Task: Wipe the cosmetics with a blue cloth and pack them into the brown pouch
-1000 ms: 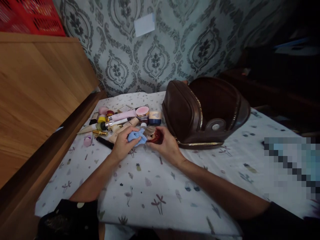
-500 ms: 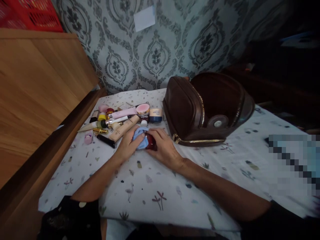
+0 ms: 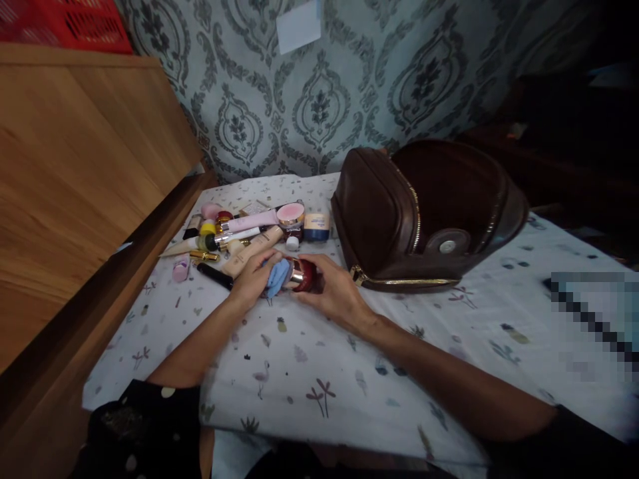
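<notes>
My left hand (image 3: 252, 281) is closed on a small blue cloth (image 3: 277, 277) and presses it against a dark red jar with a shiny metal rim (image 3: 303, 274). My right hand (image 3: 333, 290) grips that jar from the right, just above the patterned white tablecloth (image 3: 309, 372). Both hands meet in front of a heap of cosmetics (image 3: 239, 234): tubes, a pink compact, a beige tube, a black pencil and small pots.
An open brown leather bag (image 3: 424, 213) with a gold zip lies right of the hands. A wooden cabinet (image 3: 80, 186) and its dark ledge run along the left. Patterned wallpaper (image 3: 319, 93) is behind. A blurred patch sits at far right.
The hands stay together on the jar. The cloth has shifted from covering the jar's top to its left side, so the metal rim now shows. The view drifted slightly.
</notes>
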The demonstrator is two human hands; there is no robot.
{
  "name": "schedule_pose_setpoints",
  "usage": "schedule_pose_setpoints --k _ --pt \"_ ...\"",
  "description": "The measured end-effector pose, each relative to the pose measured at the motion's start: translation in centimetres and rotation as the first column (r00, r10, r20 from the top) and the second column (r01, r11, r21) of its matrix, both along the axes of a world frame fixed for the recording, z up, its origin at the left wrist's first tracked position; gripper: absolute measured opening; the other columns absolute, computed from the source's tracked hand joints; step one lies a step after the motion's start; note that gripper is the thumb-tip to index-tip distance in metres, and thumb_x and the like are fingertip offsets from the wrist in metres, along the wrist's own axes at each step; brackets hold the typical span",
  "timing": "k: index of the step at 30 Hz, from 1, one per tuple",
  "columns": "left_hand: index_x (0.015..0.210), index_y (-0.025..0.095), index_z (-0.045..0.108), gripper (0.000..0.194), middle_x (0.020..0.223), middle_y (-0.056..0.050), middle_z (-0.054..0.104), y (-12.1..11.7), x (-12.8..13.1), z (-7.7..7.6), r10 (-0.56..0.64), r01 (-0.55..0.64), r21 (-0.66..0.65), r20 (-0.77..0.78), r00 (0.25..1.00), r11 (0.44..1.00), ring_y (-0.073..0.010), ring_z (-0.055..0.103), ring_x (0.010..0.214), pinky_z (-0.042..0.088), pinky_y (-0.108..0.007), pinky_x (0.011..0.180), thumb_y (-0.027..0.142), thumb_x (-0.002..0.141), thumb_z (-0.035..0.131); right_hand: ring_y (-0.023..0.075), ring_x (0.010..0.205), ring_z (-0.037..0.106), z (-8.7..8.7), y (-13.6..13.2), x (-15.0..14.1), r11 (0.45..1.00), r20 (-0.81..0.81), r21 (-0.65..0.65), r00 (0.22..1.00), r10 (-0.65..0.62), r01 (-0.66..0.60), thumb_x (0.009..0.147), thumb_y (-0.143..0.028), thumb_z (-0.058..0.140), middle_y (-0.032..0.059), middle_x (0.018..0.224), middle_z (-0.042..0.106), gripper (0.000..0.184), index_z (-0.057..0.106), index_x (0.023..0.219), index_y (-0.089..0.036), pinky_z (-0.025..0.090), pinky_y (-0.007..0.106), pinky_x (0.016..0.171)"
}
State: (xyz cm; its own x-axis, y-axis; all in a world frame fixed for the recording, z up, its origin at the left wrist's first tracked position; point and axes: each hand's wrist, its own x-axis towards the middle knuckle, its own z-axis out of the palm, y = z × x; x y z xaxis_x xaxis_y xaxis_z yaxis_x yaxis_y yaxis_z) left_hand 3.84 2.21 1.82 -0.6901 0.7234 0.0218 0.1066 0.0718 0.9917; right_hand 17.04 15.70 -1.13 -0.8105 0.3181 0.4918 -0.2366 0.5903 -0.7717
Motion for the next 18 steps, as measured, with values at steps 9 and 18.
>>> schedule_pose_setpoints --k 9,18 --pt "0.125 0.019 0.060 0.054 0.110 -0.007 0.067 -0.7 1.0 1.3 -0.235 0.192 -0.159 -0.332 0.913 0.969 -0.0201 0.063 0.089 0.053 -0.029 0.074 0.054 0.085 0.066 0.0246 0.090 0.068 0.1 0.2 -0.3 0.962 0.077 -0.269 0.997 -0.027 0.046 0.069 -0.040 0.079 0.0062 0.099 0.071 0.049 0.061 0.109 -0.018 0.056 0.041 0.083" --pt "0.115 0.018 0.060 0.044 0.113 -0.006 0.067 -0.7 0.7 1.0 -0.160 0.122 -0.114 -0.437 0.885 0.986 -0.0260 0.059 0.111 0.045 -0.037 0.098 0.048 0.084 0.068 0.0210 0.088 0.066 1.1 0.3 0.2 0.983 0.088 -0.183 0.996 0.032 -0.016 0.074 -0.042 0.076 0.0027 0.098 0.069 0.046 0.061 0.111 -0.021 0.054 0.037 0.083"
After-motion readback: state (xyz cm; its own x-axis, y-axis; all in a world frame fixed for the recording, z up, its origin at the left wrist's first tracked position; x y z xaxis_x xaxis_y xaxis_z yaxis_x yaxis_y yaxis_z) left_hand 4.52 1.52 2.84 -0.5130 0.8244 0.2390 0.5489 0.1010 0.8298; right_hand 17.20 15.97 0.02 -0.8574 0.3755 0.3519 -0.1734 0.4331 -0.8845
